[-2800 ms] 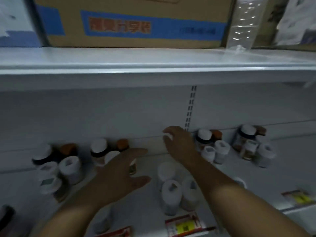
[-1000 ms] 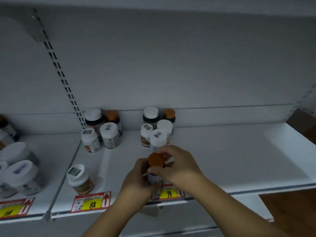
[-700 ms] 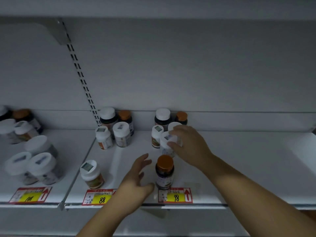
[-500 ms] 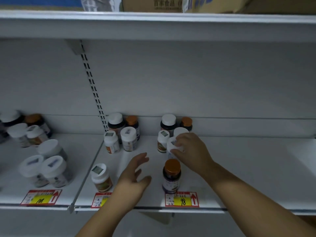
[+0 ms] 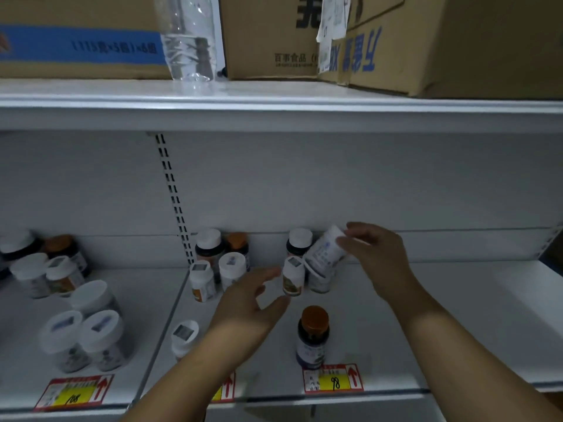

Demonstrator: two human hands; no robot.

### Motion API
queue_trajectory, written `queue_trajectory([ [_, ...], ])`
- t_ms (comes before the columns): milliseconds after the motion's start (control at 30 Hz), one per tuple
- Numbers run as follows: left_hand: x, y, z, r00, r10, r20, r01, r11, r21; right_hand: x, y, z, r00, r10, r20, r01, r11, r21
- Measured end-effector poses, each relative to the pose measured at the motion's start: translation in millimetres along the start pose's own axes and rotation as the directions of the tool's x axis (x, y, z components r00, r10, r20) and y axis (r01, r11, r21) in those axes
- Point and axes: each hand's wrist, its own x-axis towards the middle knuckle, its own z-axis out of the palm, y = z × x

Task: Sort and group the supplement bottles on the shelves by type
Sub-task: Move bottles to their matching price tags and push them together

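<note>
Your right hand (image 5: pixel 376 257) pinches a white bottle (image 5: pixel 323 251) by its cap end, tilted and lifted off the shelf (image 5: pixel 441 315) near the back wall. Your left hand (image 5: pixel 246 303) hovers with fingers spread, just beside a small white-capped bottle (image 5: pixel 293 277) standing upright. An orange-capped dark bottle (image 5: pixel 312 336) stands near the shelf's front edge, behind the yellow price tag (image 5: pixel 333 382). Cardboard boxes (image 5: pixel 426 41) sit on the shelf above.

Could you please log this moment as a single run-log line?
right hand: grips tilted white bottle | left hand: open, beside small white bottle | orange-capped bottle: upright, shelf front
</note>
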Motion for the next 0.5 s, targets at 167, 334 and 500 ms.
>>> queue_trajectory([
  [167,19.8,34.5,0.2,0.986,0.154,-0.066,-0.150,0.987,0.056,-15.3,-46.4,23.9,0.991,0.005,0.134,-0.029,0.984,0.175],
  [334,4.5,18.5,-29.8,0.969,0.073,-0.237,-0.063,0.997,0.048,-30.2,-58.9,63.9,0.975,0.001,0.221,-0.026,0.994,0.110],
  [500,-20.6,-12.2,-82.5,0.939,0.102,-0.328,-0.066,0.991,0.118,-36.3,-61.1,121.9,0.880,0.008,0.475,0.014,0.999,-0.042],
])
